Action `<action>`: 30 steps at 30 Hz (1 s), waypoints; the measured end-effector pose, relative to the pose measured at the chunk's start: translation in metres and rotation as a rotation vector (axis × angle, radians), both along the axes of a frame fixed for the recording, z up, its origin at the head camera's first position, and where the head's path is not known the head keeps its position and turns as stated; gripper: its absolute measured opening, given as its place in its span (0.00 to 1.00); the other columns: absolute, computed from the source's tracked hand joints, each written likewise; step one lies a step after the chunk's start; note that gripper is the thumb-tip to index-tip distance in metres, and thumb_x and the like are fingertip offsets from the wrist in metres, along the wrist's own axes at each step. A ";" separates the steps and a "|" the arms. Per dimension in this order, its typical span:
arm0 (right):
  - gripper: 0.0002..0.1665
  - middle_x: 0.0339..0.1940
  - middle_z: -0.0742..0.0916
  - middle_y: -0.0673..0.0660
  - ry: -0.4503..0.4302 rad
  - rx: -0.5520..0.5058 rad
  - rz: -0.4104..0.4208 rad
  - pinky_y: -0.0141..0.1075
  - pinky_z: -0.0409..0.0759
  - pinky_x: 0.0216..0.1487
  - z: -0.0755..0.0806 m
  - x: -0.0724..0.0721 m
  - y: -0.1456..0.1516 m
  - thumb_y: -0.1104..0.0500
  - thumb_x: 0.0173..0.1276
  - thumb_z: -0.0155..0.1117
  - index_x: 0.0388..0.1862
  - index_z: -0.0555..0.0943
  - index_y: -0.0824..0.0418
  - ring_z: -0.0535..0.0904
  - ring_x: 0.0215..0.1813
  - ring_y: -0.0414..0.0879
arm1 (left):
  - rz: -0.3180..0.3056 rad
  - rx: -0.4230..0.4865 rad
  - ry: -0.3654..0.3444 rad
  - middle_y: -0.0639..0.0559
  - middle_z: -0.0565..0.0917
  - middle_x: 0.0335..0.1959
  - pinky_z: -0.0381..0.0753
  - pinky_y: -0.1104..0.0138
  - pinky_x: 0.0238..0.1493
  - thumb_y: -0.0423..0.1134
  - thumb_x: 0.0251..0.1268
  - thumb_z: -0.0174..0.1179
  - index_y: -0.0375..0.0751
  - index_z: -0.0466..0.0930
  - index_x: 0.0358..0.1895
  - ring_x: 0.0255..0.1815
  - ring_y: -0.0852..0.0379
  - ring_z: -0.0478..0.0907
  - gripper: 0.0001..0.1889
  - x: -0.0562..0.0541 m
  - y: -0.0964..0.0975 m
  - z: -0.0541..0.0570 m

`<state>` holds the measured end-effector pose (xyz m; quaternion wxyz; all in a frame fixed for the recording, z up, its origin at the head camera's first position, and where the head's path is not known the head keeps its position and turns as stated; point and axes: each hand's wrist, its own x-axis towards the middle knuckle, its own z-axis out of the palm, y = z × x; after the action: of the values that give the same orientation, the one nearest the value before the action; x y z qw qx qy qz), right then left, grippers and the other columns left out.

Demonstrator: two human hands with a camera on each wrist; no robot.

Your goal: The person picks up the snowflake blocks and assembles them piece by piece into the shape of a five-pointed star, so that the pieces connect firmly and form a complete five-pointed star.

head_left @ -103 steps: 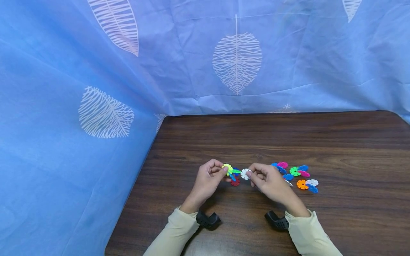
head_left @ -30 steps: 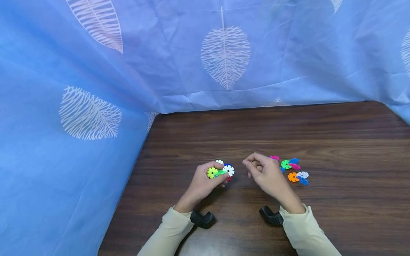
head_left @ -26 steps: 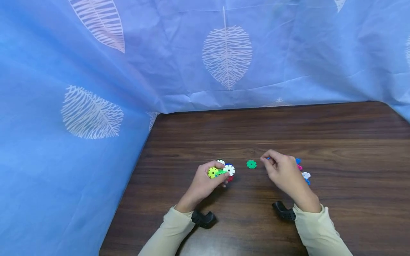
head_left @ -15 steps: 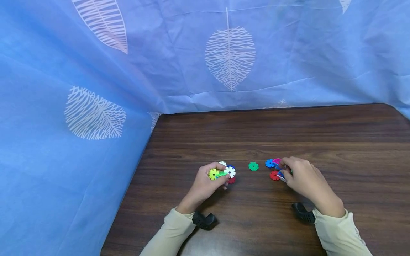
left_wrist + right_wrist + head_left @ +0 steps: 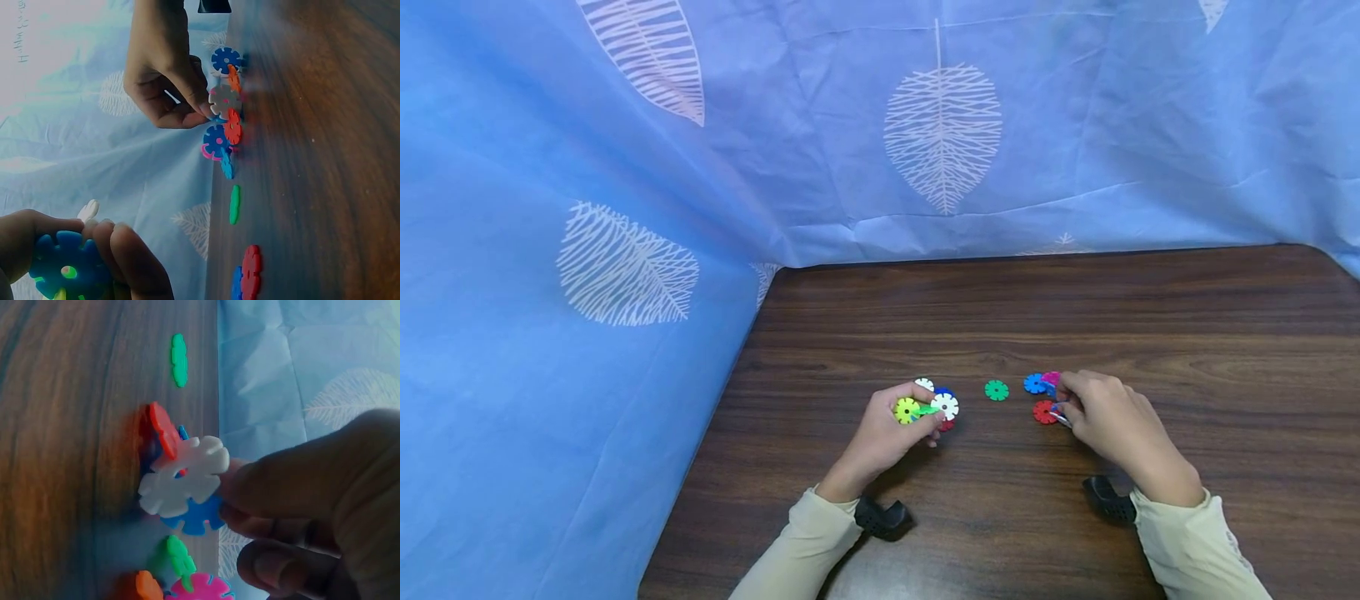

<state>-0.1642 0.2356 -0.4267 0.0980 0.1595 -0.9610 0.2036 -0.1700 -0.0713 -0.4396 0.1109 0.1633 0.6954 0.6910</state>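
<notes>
My left hand (image 5: 883,425) holds a cluster of notched plastic snowflake discs, including a yellow disc (image 5: 900,411), a green one (image 5: 927,410) seen nearly edge-on and a white disc (image 5: 951,407) by the thumb. In the left wrist view a blue disc (image 5: 47,262) of that cluster sits between thumb and fingers. My right hand (image 5: 1112,421) pinches a joined piece at the right: a white disc (image 5: 200,464), with a blue disc (image 5: 190,520) and a red disc (image 5: 162,428) at it. The fingers hide part of this piece in the head view.
One green disc (image 5: 997,390) lies flat on the brown table (image 5: 970,500) between the hands. A blue disc (image 5: 1032,383) and a pink one (image 5: 1050,377) lie just behind the right fingertips. A red disc (image 5: 947,426) shows below the left hand. Blue leaf-print cloth (image 5: 820,167) borders the table.
The white disc once in my right hand is now in the left hand's cluster. My right hand has moved right, uncovering the green disc, and now pinches the white, blue and red piece.
</notes>
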 end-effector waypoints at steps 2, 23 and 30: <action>0.16 0.22 0.73 0.47 0.013 0.009 -0.003 0.37 0.61 0.21 0.000 0.000 -0.001 0.70 0.63 0.70 0.26 0.74 0.54 0.66 0.23 0.43 | -0.005 0.005 -0.009 0.43 0.84 0.37 0.88 0.65 0.32 0.26 0.65 0.68 0.26 0.81 0.47 0.28 0.53 0.84 0.10 -0.001 0.000 -0.001; 0.08 0.20 0.74 0.46 0.428 -0.289 0.137 0.22 0.67 0.19 0.001 -0.004 -0.051 0.72 0.56 0.61 0.33 0.74 0.64 0.66 0.21 0.33 | -0.066 -0.039 0.008 0.43 0.86 0.31 0.88 0.63 0.32 0.25 0.68 0.65 0.28 0.79 0.45 0.29 0.56 0.84 0.07 0.002 0.004 -0.001; 0.09 0.21 0.76 0.46 0.438 -0.355 0.174 0.21 0.67 0.18 0.001 0.000 -0.079 0.72 0.59 0.65 0.36 0.76 0.65 0.65 0.20 0.32 | -0.066 -0.042 0.024 0.40 0.87 0.30 0.88 0.65 0.29 0.25 0.68 0.65 0.28 0.78 0.44 0.27 0.59 0.83 0.06 0.003 0.006 -0.002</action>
<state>-0.1643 0.1564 -0.4256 0.3118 0.2618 -0.8489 0.3370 -0.1670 -0.0651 -0.4416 0.1286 0.1919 0.7052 0.6703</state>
